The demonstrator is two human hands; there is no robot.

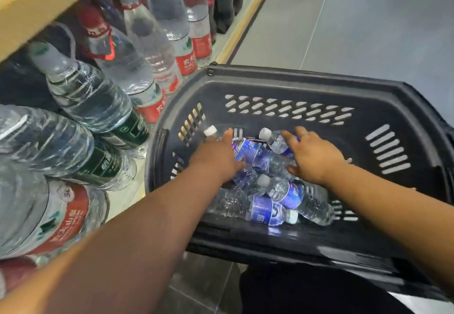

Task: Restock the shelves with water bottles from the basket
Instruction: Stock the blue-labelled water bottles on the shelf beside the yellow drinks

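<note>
A black plastic basket (294,78) holds several small clear water bottles with blue labels and white caps. My left hand (216,156) reaches down into its left side. Its fingers lie over one bottle, whose blue label (243,150) shows between finger and thumb and whose cap (210,130) pokes out beyond the fingertips. Over in the middle, my right hand (312,156) has its fingers spread on another bottle (276,141). Two more bottles (264,209) (287,194) lie loose near the basket's front wall.
To the left, a low shelf (127,198) is packed with large water bottles, some with green labels (86,97) and some with red labels (157,51). A tan shelf board (32,6) overhangs them. Grey floor (368,19) stretches to the right.
</note>
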